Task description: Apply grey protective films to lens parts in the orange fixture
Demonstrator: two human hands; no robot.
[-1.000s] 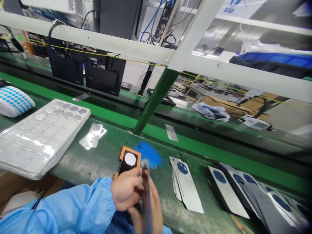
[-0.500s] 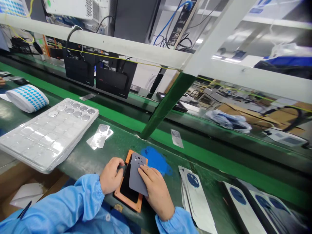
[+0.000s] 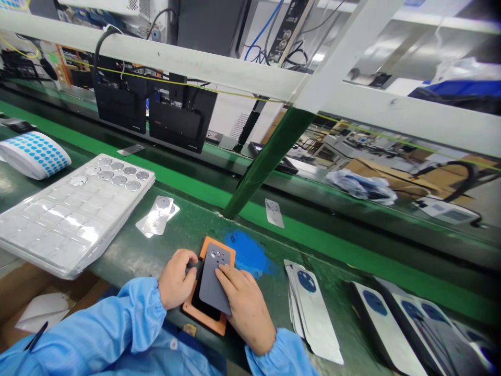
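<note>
A grey phone back cover (image 3: 213, 282) with a group of camera holes lies at a slight angle over an orange fixture (image 3: 204, 318) with a black inner bed. My right hand (image 3: 247, 303) has its fingers closed along the cover's right side, fingertips on its face; the thumb is hidden. Beside the fixture's left edge is my left hand (image 3: 178, 279), fingers curled and thumb apart, with nothing visible between them. I cannot tell whether it touches the fixture. Just beyond the fixture is a blue patch (image 3: 248, 253) on the green bench.
Clear plastic trays (image 3: 74, 209) with round silver pieces stand left, near a roll of blue-dotted labels (image 3: 37, 154). Silver film sheets (image 3: 159, 215) lie behind my left hand. Stacked pale sheets (image 3: 319, 313) and more phone covers (image 3: 385, 324) lie right. A green-wrapped post (image 3: 270, 156) rises ahead.
My right hand has shifted the grey cover leftward over the orange fixture, covering more of its black bed. My left hand keeps its place beside the fixture. The view has shifted slightly.
</note>
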